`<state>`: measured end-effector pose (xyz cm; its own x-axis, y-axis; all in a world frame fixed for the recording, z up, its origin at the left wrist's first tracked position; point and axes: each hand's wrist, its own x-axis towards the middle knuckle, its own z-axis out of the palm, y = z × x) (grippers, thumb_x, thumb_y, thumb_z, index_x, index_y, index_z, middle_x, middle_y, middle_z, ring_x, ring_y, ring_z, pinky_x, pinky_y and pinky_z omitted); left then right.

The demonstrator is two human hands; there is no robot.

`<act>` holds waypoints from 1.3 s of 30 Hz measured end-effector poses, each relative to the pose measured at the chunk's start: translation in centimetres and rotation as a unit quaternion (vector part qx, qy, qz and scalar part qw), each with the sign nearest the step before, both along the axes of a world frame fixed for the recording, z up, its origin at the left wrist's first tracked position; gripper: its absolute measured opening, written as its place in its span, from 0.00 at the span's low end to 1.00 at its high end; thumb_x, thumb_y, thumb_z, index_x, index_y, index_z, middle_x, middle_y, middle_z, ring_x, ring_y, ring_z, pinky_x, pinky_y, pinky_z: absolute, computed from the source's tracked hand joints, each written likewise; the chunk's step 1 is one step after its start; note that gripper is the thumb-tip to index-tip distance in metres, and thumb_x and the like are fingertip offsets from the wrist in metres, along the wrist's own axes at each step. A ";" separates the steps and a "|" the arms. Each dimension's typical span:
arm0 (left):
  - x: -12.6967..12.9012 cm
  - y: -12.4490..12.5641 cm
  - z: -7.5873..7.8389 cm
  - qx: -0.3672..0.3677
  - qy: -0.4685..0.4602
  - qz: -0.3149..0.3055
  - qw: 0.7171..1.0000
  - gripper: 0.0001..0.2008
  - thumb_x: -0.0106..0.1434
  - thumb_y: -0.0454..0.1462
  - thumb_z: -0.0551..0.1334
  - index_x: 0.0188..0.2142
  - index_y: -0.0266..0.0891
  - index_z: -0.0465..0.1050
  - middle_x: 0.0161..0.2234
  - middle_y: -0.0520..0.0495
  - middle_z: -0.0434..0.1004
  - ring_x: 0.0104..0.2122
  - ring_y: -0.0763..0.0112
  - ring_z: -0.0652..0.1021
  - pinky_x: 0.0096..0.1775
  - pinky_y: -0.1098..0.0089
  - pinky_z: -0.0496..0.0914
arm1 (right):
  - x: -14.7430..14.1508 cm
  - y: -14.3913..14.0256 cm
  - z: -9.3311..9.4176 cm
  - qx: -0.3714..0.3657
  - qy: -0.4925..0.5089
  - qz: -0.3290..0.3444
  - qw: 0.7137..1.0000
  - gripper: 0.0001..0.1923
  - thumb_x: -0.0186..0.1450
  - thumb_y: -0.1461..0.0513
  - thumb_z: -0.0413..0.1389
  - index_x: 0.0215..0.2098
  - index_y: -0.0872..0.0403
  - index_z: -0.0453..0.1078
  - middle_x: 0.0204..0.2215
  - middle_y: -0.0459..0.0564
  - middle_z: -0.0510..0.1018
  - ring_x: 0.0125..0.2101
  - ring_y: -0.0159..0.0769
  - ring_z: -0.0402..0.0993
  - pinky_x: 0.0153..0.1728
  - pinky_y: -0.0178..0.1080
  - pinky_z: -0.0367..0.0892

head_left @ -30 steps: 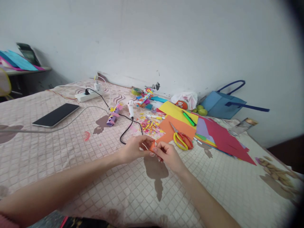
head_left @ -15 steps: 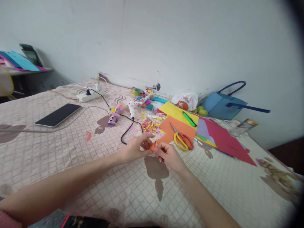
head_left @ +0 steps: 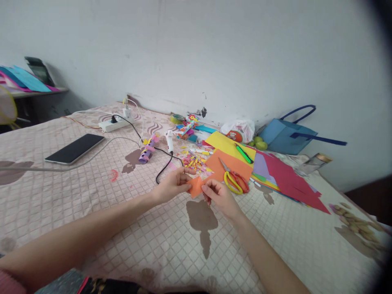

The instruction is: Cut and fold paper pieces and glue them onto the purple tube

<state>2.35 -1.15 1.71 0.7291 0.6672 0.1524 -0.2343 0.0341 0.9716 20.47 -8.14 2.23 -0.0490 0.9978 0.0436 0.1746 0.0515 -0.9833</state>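
Note:
Between my two hands is a small piece of orange paper [head_left: 196, 187], its flat face turned toward me. My left hand [head_left: 173, 185] pinches its left edge between thumb and fingers. At the right edge, the thumb and fingers of my right hand [head_left: 221, 198] grip it too. Just beyond my right hand lie scissors [head_left: 235, 181] with yellow and red handles, partly on a larger orange sheet [head_left: 211, 163]. Behind my left hand are a white glue gun [head_left: 169, 141] with a black cord and a heap of colourful paper scraps [head_left: 193, 161].
A purple paper roll [head_left: 147, 151] stands left of the glue gun. Farther left are a tablet [head_left: 76, 148] and a power strip [head_left: 115, 123] with cables. To the right lie a yellow sheet [head_left: 223, 143], a green cutter [head_left: 244, 153], red paper [head_left: 290, 179] and a blue bag [head_left: 284, 136].
The orange piece has turned so its flat face shows; before, it was seen folded or nearly edge-on. My hands have moved slightly apart, both still holding it.

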 end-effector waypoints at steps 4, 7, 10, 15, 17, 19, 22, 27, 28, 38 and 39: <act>0.0 0.2 -0.1 -0.012 -0.005 0.008 1.000 0.12 0.53 0.36 0.64 0.34 0.35 0.63 0.28 0.50 0.72 0.29 0.74 0.74 0.33 0.70 0.69 | -0.1 0.2 0.0 0.023 0.039 -0.003 0.999 0.09 0.59 0.58 0.56 0.29 0.53 0.62 0.22 0.42 0.71 0.23 0.29 0.68 0.24 0.32 0.64; -0.1 0.2 0.1 0.011 0.031 0.021 0.999 0.06 0.54 0.34 0.62 0.32 0.33 0.69 0.30 0.48 0.73 0.30 0.74 0.74 0.35 0.70 0.69 | -0.2 0.2 -0.2 0.052 0.064 -0.012 0.997 0.08 0.59 0.60 0.56 0.34 0.51 0.61 0.24 0.41 0.70 0.24 0.29 0.69 0.25 0.33 0.65; -0.2 0.4 0.3 0.024 0.045 0.031 0.998 0.09 0.53 0.29 0.58 0.35 0.32 0.72 0.35 0.46 0.75 0.33 0.73 0.75 0.37 0.70 0.69 | -0.1 0.1 -0.2 0.077 0.034 -0.024 0.996 0.05 0.60 0.61 0.54 0.34 0.52 0.63 0.27 0.42 0.69 0.25 0.28 0.69 0.26 0.33 0.65; -0.2 0.7 -0.1 0.046 0.032 0.023 0.998 0.15 0.50 0.24 0.56 0.38 0.32 0.71 0.38 0.43 0.76 0.38 0.68 0.76 0.42 0.67 0.69 | 0.1 0.0 -0.3 0.091 -0.024 -0.035 0.995 0.05 0.60 0.64 0.52 0.35 0.53 0.67 0.30 0.46 0.71 0.29 0.30 0.69 0.32 0.36 0.66; -0.2 0.7 -0.3 0.070 0.033 0.031 0.997 0.14 0.51 0.25 0.58 0.38 0.32 0.70 0.39 0.42 0.76 0.39 0.66 0.76 0.43 0.65 0.69 | 0.1 0.0 -0.5 0.111 -0.041 -0.039 0.992 0.06 0.59 0.64 0.52 0.36 0.53 0.67 0.32 0.47 0.71 0.31 0.32 0.69 0.34 0.36 0.66; -0.2 0.6 -0.4 0.100 0.042 0.050 0.993 0.12 0.53 0.28 0.60 0.38 0.32 0.70 0.40 0.41 0.76 0.39 0.66 0.76 0.44 0.64 0.69 | 0.1 0.1 -0.6 0.132 -0.058 -0.042 0.989 0.07 0.59 0.65 0.53 0.36 0.52 0.67 0.33 0.47 0.72 0.33 0.33 0.70 0.36 0.37 0.66; -0.1 0.4 -0.5 0.139 0.049 0.075 0.986 0.11 0.54 0.32 0.63 0.38 0.32 0.70 0.39 0.40 0.76 0.38 0.66 0.76 0.44 0.64 0.69 | -0.1 0.1 -0.7 0.158 -0.069 -0.048 0.984 0.07 0.58 0.64 0.55 0.36 0.52 0.67 0.34 0.48 0.72 0.35 0.34 0.70 0.37 0.38 0.66; -0.1 0.1 -0.2 0.176 0.061 0.087 0.979 0.10 0.55 0.36 0.63 0.35 0.32 0.71 0.35 0.41 0.75 0.35 0.67 0.76 0.41 0.65 0.70 | -0.5 -0.2 -0.5 0.178 -0.064 -0.060 0.980 0.05 0.58 0.63 0.56 0.34 0.52 0.68 0.32 0.47 0.72 0.34 0.34 0.69 0.37 0.37 0.66; -0.1 0.1 -0.1 0.179 0.065 0.088 0.978 0.10 0.55 0.37 0.63 0.35 0.32 0.71 0.34 0.42 0.75 0.34 0.68 0.76 0.40 0.66 0.70 | -0.6 -0.2 -0.4 0.177 -0.059 -0.063 0.981 0.04 0.58 0.62 0.57 0.33 0.52 0.68 0.31 0.47 0.72 0.34 0.34 0.69 0.36 0.37 0.65; 0.2 -0.5 -0.3 0.076 0.035 0.082 0.993 0.10 0.52 0.39 0.66 0.28 0.33 0.71 0.30 0.45 0.76 0.30 0.71 0.76 0.34 0.70 0.69 | -1.2 -0.2 -0.8 0.105 0.005 -0.068 0.992 0.06 0.59 0.60 0.57 0.27 0.53 0.66 0.27 0.45 0.70 0.28 0.31 0.66 0.31 0.34 0.62; 0.3 -0.6 -0.3 0.056 0.026 0.081 0.995 0.11 0.52 0.39 0.66 0.28 0.33 0.70 0.30 0.45 0.76 0.30 0.71 0.76 0.34 0.70 0.69 | -1.3 -0.2 -0.8 0.097 0.009 -0.069 0.993 0.05 0.59 0.60 0.57 0.28 0.53 0.66 0.26 0.44 0.70 0.28 0.31 0.66 0.30 0.34 0.62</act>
